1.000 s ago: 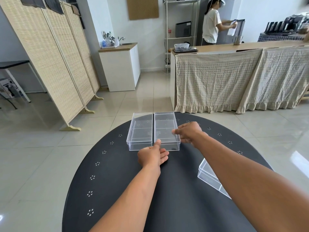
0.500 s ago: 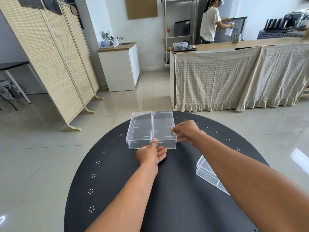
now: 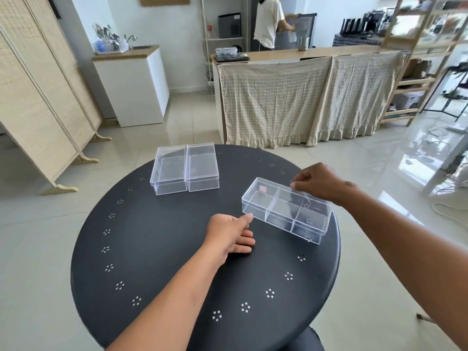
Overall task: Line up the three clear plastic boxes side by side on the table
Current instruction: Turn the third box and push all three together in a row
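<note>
Two clear plastic boxes, a left one [image 3: 169, 171] and a right one [image 3: 201, 168], stand touching side by side at the far part of the round black table [image 3: 164, 249]. A third clear box [image 3: 283, 211] with three compartments lies at an angle near the table's right edge. My right hand [image 3: 317, 183] pinches this box's far long edge. My left hand [image 3: 229, 235] rests on the table by the box's near left corner. Its thumb tip touches that corner and its fingers lie loose.
The table edge is just right of the third box. Beyond the table are a tiled floor, a folding screen [image 3: 38, 97] at left, a white cabinet [image 3: 134, 84] and a cloth-draped counter [image 3: 304, 97]. A person [image 3: 268, 21] stands behind the counter.
Both hands have left the pair of boxes at the far side and moved right and nearer to the third box. My view has shifted, so the third box now shows fully.
</note>
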The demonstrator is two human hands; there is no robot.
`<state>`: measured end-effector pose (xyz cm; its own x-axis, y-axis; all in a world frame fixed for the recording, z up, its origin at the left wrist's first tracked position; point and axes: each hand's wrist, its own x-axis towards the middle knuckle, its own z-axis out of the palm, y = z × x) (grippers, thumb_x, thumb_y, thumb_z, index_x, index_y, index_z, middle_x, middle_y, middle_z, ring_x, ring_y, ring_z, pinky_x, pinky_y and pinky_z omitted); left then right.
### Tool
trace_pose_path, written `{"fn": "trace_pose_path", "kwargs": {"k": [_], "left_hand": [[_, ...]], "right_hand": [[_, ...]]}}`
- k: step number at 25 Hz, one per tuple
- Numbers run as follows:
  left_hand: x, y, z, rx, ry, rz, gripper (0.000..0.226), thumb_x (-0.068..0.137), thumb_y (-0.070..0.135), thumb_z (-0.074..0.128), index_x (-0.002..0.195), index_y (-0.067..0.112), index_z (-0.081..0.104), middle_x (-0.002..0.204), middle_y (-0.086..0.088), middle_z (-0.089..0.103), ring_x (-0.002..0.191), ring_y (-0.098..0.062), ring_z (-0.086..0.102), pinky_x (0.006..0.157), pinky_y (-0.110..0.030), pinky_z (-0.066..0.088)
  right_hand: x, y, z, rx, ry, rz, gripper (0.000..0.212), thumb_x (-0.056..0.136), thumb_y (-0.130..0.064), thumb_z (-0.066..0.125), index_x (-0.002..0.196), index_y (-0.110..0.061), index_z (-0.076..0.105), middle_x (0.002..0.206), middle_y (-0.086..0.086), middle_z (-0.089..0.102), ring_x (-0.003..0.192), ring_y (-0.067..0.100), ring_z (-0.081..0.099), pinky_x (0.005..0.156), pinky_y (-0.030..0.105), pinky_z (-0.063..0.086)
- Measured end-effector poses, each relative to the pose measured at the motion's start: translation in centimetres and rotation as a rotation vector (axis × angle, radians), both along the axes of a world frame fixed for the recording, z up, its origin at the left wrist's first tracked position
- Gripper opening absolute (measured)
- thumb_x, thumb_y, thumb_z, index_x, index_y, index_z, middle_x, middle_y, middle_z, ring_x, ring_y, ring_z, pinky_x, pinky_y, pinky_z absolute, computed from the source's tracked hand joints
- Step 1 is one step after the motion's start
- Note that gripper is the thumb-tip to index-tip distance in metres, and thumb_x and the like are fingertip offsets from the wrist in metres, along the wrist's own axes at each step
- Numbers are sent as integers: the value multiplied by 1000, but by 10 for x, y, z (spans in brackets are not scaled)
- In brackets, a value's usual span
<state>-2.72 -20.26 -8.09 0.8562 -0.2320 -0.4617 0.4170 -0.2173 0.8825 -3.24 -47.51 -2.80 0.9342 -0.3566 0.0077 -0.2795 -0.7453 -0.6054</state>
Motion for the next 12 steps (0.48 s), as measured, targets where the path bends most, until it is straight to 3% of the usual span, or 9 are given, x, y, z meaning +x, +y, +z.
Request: {"fn": "trace_pose_path", "kwargs": {"k": [3, 6, 9, 12], "left_hand": [[-28, -25, 1, -39, 39, -91, 42, 90, 35, 78, 98, -5, 68, 91, -24, 75, 63, -28, 78, 56, -40, 66], [-42, -46, 2, -23, -4, -81, 46, 88, 35, 79, 104, -7, 68, 88, -20, 74, 64, -28, 78, 56, -42, 66], [-42, -49, 4, 76, -131, 24, 35, 84, 32, 79, 94, -2, 73, 82, -13, 77, 67, -26, 79, 57, -44, 67], [-27, -38, 9, 148, -211, 118, 23, 82, 27, 75, 80, 4, 76, 72, -6, 77, 68, -27, 80, 59, -45, 67]], "right_hand": [[-31, -17, -9, 90, 70, -1, 13, 80, -26, 86, 75, -14, 85, 59, -4, 72, 60, 15, 62, 64, 31, 52], [-50, -9, -22, 136, 80, 5, 10, 81, -26, 86, 76, -17, 86, 57, -8, 74, 59, 11, 64, 62, 31, 56], [-58, 7, -35, 140, 35, -27, 14, 83, -29, 84, 75, -17, 84, 50, -12, 70, 51, 4, 60, 56, 25, 50], [-53, 20, -46, 289, 25, -70, 16, 85, -27, 81, 79, -12, 84, 58, -4, 71, 52, 11, 62, 58, 31, 59]]}}
